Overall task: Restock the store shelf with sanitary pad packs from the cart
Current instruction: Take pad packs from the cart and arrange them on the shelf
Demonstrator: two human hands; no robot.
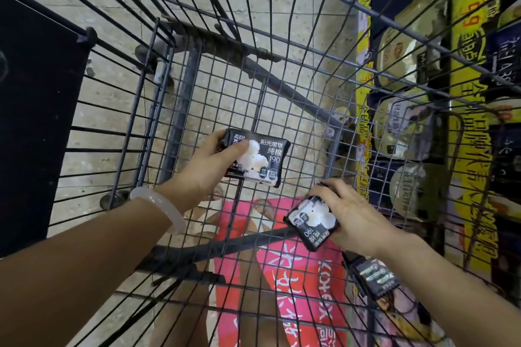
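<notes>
Both hands are down inside the wire cart (174, 110). The left hand (207, 167) grips a black sanitary pad pack (262, 159) by its left edge, thumb across its face, fingers curled behind. Nearer and to the right, the right hand (356, 214) clasps a second black pack (311, 221), fingers curled over its top. Stocked shelves (428, 93) stand on the right.

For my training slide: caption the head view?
Left hand and right hand each hold a black pad pack inside the wire cart.
</notes>
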